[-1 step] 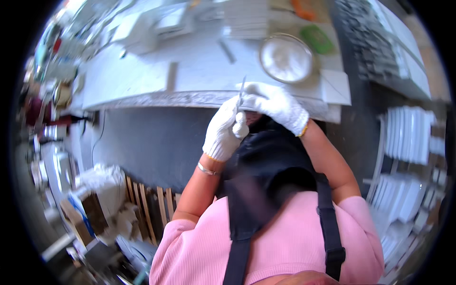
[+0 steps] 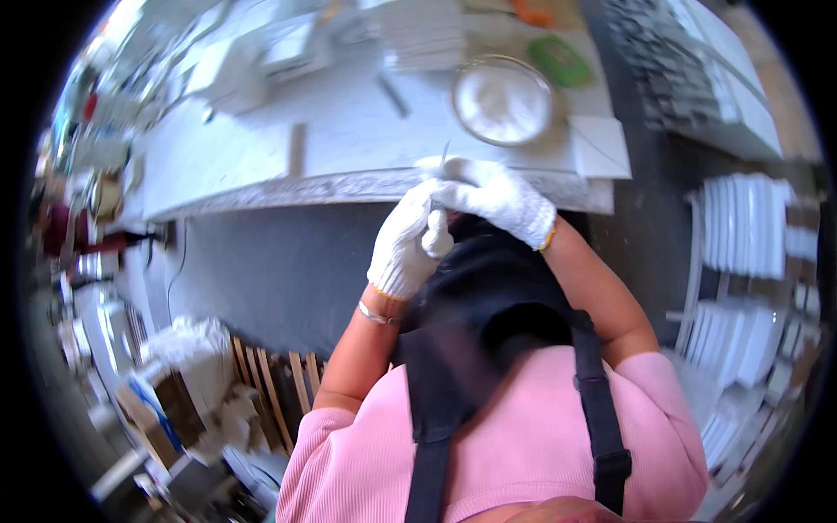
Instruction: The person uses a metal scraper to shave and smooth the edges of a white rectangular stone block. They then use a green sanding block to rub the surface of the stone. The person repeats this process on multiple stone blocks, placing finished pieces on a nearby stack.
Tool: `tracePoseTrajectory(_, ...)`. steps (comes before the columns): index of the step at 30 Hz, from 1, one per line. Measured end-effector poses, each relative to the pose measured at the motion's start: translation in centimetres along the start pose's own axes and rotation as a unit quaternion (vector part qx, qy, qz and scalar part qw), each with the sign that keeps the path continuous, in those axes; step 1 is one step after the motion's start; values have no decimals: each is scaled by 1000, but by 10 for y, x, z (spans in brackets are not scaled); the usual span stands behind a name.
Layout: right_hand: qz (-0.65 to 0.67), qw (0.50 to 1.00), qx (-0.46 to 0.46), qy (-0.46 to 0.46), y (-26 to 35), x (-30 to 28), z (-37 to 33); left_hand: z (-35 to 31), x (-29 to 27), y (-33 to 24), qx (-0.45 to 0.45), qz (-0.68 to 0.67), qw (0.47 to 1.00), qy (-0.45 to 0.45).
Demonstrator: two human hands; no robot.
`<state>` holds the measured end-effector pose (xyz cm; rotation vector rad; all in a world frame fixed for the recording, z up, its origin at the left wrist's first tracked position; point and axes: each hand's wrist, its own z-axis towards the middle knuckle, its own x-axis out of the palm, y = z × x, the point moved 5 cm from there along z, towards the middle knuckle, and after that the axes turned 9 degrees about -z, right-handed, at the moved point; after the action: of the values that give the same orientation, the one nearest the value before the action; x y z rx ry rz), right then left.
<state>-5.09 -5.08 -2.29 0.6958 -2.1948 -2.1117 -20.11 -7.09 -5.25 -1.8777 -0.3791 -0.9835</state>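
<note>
My left hand, in a white knit glove with a yellow edge at the cuff, is closed round a thin, pale, narrow strip. The strip stands up above the fingers; its lower part is hidden in the gloves, and blur keeps its exact kind from showing. Against it, from the other side, presses my right hand, gloved the same way, with its fingers bent over and partly smeared. Both hands meet just over the front edge of the white-topped workbench. Behind them on the bench lies a small grey bar.
A round bowl of white material stands beyond my right hand, near a green dish and a white square tile. Stacked white slabs sit farther back. White panels fill a rack at right; cartons stand lower left.
The bench and its objects have shifted slightly left in the view. My right fingers have slid closer over my left fingertips, covering more of the strip.
</note>
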Motion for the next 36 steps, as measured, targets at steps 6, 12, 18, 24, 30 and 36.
tracePoseTrajectory(6, 233, 965, 56, -105, -31, -39, -67, 14, 59, 52, -235, -17, 970, 63)
tracePoseTrajectory(12, 180, 903, 64, -384, -44, -136, -171, 40, 122, 53, -63, 466, 868, 162)
tracePoseTrajectory(18, 166, 836, 136, -505, -98, -188, -260, 96, 177, 93, 235, 675, 653, 250)
tracePoseTrajectory(24, 141, 845, 187, -481, -116, -186, -253, 144, 187, 132, 238, 774, 535, 241)
tracePoseTrajectory(30, 97, 865, 200, -449, -127, -206, -231, 157, 184, 135, 273, 729, 572, 258)
tracePoseTrajectory(36, 119, 888, 181, -405, -142, -211, -217, 157, 176, 130, 250, 680, 630, 279)
